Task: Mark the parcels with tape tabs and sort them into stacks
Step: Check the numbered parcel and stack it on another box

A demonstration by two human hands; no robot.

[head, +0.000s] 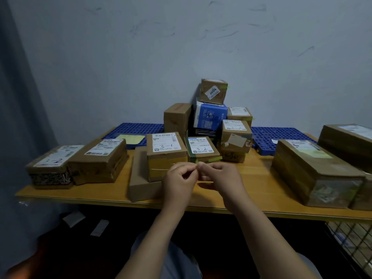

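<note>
Just short of the 3-2 parcel (202,148), left hand (179,178) and right hand (219,176) pinch a barely visible tape tab (200,162) between them; parcel lies directly ahead, right hand nearer

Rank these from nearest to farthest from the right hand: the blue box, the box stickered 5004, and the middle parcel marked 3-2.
1. The middle parcel marked 3-2, just behind the right hand.
2. The blue box, farther back in the pile.
3. The box stickered 5004, stacked on it, highest up.

Left hand (179,178) and right hand (219,176), curled fingertips meeting.
</note>
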